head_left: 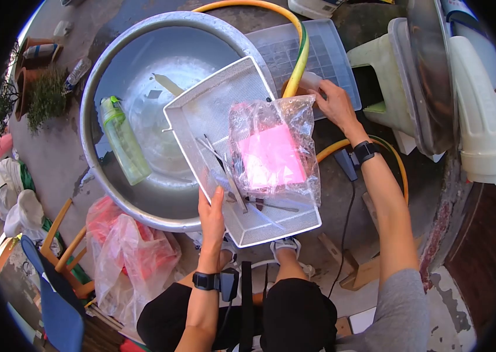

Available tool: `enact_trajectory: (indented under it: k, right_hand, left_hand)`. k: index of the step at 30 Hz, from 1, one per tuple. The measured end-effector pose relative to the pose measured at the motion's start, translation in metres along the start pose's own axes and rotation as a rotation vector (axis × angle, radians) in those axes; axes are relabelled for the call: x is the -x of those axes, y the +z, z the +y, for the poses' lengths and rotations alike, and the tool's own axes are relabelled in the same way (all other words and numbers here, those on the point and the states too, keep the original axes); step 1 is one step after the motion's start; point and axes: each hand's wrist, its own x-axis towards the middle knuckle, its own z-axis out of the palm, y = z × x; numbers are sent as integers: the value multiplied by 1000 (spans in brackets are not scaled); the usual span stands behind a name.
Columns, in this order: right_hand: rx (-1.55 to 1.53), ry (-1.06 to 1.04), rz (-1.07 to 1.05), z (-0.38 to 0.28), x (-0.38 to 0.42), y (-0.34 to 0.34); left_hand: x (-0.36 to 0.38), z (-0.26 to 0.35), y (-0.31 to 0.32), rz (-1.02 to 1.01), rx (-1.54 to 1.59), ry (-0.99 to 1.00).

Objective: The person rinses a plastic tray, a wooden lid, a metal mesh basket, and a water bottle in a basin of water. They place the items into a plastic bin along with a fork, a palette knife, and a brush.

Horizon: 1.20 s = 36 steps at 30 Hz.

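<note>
My left hand (212, 216) is closed on the near left rim of a white mesh basket (201, 105), thumb over the edge. The basket tilts over the right side of a large metal basin (91, 154). Inside lies a clear plastic bag (308, 138) with a pink square item (271, 157) in it. Thin metal tools, one like tweezers (236, 193), lie beside and under the bag. My right hand (337, 107) is beyond the basket's right side, fingers curled by a small whitish rounded object (311, 82) and the bag's corner. What it grips is partly hidden.
A green bottle (125, 141) floats in the basin's water. A yellow hose (299, 58) arches over a translucent plastic lid (330, 53). At right stand a pale stool (386, 73) and a white plastic container (482, 117). A plastic bag with red contents (131, 252) lies lower left.
</note>
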Motion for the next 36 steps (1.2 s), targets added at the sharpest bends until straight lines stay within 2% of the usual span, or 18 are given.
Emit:
enact_trajectory:
  k: [4,8,12,17,22,25,28,30,32,36]
  right_hand:
    - [58,145,83,10,37,-6]
    - [45,207,217,-2,66,-24]
    - [-27,316,193,-24,94,-44]
    - [-78,313,224,-68,122,-70]
    - [-65,234,321,-136,137,-113]
    - [-208,155,366,-178,142,-130]
    - [-371,3,274,-215,137,-125]
    - [-474,7,145,-239,131,-112]
    - [-447,-134,89,-255,121,-91]
    - [-300,-201,-9,-274,112,-63]
  left_hand:
    - [2,-10,0,62,87,2]
    - [4,-11,-5,-27,251,-113]
    - [3,-8,-4,-92,375,-136]
    - [6,-18,-11,-86,407,-138]
    - [19,-23,-23,-45,426,-110]
    - [26,-14,-23,18,422,-67]
    - [30,-1,-23,52,434,-16]
    - [36,9,-22,63,420,-5]
    - [39,17,-21,77,407,17]
    - [42,28,-28,23,462,92]
